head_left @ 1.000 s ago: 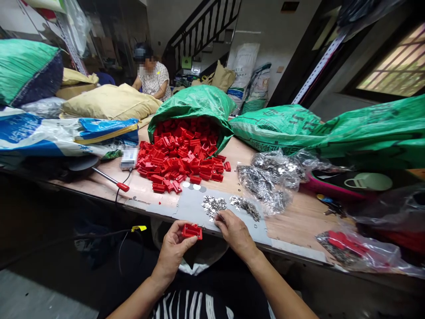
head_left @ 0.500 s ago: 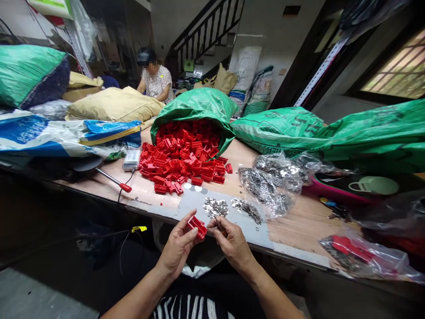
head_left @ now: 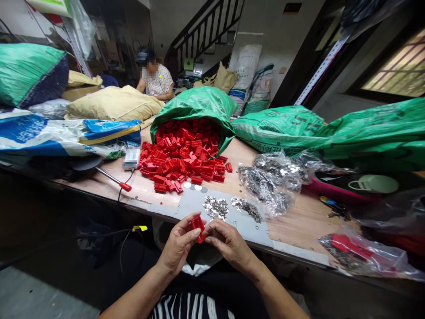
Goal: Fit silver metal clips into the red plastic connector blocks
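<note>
My left hand is closed around a small red plastic housing, a hollow, box-like part, just off the table's front edge. The fingers of my right hand are pinched together against the housing's right side. Whatever lies between those fingertips is hidden. Just beyond my hands, a loose pile of small flat metal pieces lies on a grey sheet, with a smaller, darker metal pile to its right. Farther back, many similar red parts spill from an open green sack.
Clear plastic bags of metal pieces lie right of the piles. A bag with red and metal parts sits at the front right. A red-handled lever juts out at the left. Another person sits beyond the sacks.
My right hand has moved slightly left and up against the red housing, and the thin dark item in its fingers no longer shows. The housing has been turned more upright in my left hand.
</note>
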`<state>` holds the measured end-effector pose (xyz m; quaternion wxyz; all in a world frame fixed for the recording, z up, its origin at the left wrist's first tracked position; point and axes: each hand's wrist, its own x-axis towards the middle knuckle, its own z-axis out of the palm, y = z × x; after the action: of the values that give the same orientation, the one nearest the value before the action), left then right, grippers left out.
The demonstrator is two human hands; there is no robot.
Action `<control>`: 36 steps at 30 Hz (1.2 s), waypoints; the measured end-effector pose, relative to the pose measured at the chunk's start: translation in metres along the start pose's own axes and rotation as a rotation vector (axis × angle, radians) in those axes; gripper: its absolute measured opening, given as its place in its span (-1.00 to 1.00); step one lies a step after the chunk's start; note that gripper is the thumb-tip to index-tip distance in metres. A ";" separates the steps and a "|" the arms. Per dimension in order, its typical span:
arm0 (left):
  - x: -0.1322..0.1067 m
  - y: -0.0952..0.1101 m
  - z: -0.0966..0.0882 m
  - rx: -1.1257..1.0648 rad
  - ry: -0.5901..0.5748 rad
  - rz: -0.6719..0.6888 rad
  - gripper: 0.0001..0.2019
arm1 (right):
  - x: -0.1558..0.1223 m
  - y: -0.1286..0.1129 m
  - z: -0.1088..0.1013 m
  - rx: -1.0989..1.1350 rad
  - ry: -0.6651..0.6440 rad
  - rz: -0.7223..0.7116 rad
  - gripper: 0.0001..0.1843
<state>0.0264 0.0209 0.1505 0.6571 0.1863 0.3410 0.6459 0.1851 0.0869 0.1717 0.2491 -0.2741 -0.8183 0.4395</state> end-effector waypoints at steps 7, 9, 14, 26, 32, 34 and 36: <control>0.007 -0.008 -0.008 0.164 0.018 0.096 -0.52 | -0.005 0.013 0.000 0.103 0.105 0.158 -0.73; 0.011 -0.010 -0.016 0.304 0.008 0.157 -0.50 | -0.006 0.017 0.000 0.018 0.161 0.131 -0.68; 0.025 -0.005 -0.029 0.841 0.002 0.483 -0.67 | -0.006 0.030 0.005 -0.169 0.222 0.061 -0.65; 0.042 0.005 -0.032 1.082 -0.100 0.444 -0.62 | -0.001 0.035 0.013 -0.382 0.158 0.056 -0.83; 0.046 0.009 -0.034 1.110 -0.132 0.395 -0.65 | 0.003 0.036 0.014 -0.443 0.123 0.057 -0.82; 0.047 0.010 -0.034 1.122 -0.145 0.384 -0.66 | 0.003 0.035 0.014 -0.469 0.116 0.061 -0.82; 0.048 0.011 -0.035 1.131 -0.157 0.379 -0.67 | 0.003 0.033 0.014 -0.506 0.109 0.063 -0.82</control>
<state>-0.0087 0.0622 0.1238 0.3523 0.6117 0.5432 0.4545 0.1813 0.0958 0.1368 0.2025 -0.3761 -0.8787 0.2130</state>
